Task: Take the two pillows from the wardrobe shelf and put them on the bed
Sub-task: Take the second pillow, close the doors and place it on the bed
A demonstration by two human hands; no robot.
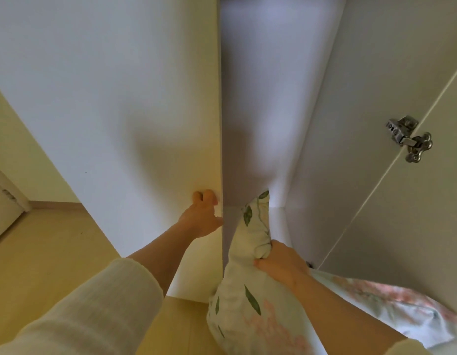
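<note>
A leafy pillow (250,290) is held bunched in the right hand (280,263), with its long side running from the wardrobe opening down toward the body. The left hand (201,217) is spread flat and empty against the white wardrobe door (107,111), just beside the pillow. More flowered cloth (391,301) is seen lower right, maybe the second pillow. A metal hinge (408,138) is seen. A wooden floor (50,239) is below; no bed is seen.

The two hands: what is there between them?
In the head view, the wardrobe's white upright panel edge stands between the left hand on the door and the right hand gripping the leaf-patterned pillow.
</note>
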